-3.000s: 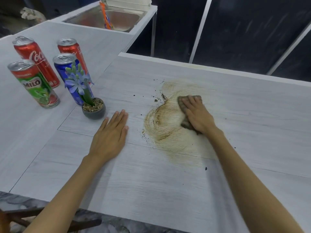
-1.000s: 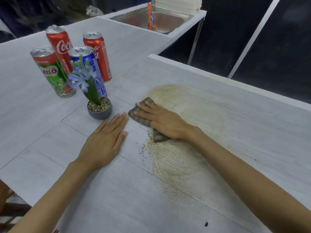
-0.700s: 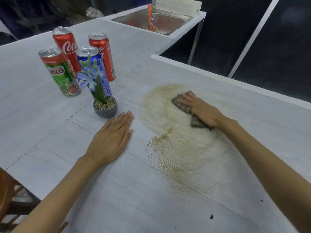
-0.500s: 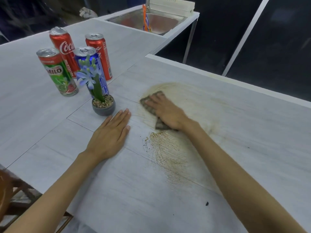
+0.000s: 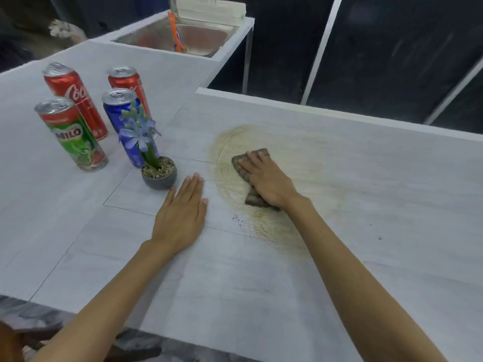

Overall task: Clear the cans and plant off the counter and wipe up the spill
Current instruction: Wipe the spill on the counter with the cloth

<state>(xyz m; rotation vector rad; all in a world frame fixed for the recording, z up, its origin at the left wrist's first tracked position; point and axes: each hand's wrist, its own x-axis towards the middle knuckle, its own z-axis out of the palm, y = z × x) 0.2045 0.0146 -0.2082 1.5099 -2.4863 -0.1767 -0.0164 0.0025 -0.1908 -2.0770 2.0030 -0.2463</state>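
My right hand [image 5: 269, 178] presses a brown cloth [image 5: 241, 163] flat on the pale counter [image 5: 261, 283], inside a wide brown smear of spill [image 5: 264, 226]. My left hand [image 5: 181, 216] lies flat and open on the counter, just left of the smear. Close beyond its fingertips stands a small grey pot with a blue-flowered plant [image 5: 156, 171]. Behind the plant stand several cans: a blue one [image 5: 117, 111], a green Milo can [image 5: 74, 137] and two red cola cans [image 5: 75, 97] [image 5: 128, 81].
A steel sink [image 5: 198, 37] with an orange-handled item [image 5: 175, 32] sits at the back of the left counter. A gap with dark floor and metal legs lies beyond the counter's far edge. A few dark crumbs [image 5: 239, 220] dot the near side of the smear.
My right hand has swept the cloth back and forth across the spill, thinning and spreading the smear. The left hand stays flat in place. The view has shifted slightly.
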